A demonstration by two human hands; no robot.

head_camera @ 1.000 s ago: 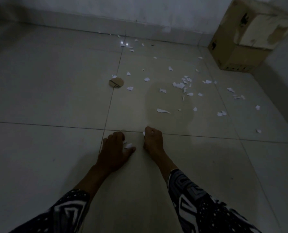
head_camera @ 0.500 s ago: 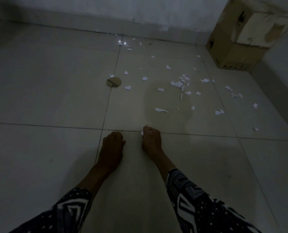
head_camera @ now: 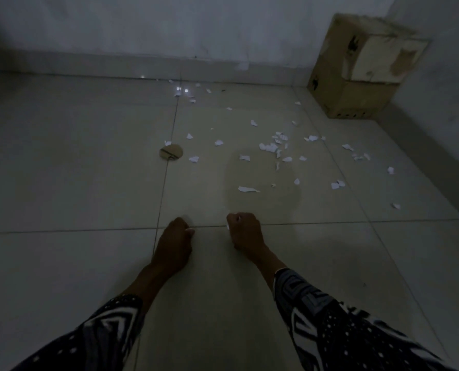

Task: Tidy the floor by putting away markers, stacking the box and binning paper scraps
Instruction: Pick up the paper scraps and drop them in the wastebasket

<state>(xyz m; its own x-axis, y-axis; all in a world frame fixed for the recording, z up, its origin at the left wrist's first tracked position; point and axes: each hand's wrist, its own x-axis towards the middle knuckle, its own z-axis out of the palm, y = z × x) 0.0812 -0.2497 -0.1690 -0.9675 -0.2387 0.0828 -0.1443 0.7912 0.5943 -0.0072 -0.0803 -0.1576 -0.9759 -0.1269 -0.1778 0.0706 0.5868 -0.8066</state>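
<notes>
Several white paper scraps (head_camera: 270,147) lie strewn over the dim tiled floor, from the far wall to the right side; one long scrap (head_camera: 248,189) lies just beyond my hands. My right hand (head_camera: 244,230) is a fist low over the floor, with bits of white paper showing between its fingers. My left hand (head_camera: 173,243) is curled beside it, and a small white bit shows at its fingertips. Two cardboard boxes (head_camera: 357,68) stand stacked in the far right corner. No markers are in view.
A round brown cardboard disc (head_camera: 171,152) lies on a tile joint ahead of my left hand. Walls (head_camera: 196,28) close off the far side and the right. Bare tiles stretch to the left and near me.
My left hand has closed its fingers over the scrap it was pinching a second ago. Both hands stay near the tile joint; the view has tilted up, showing more wall.
</notes>
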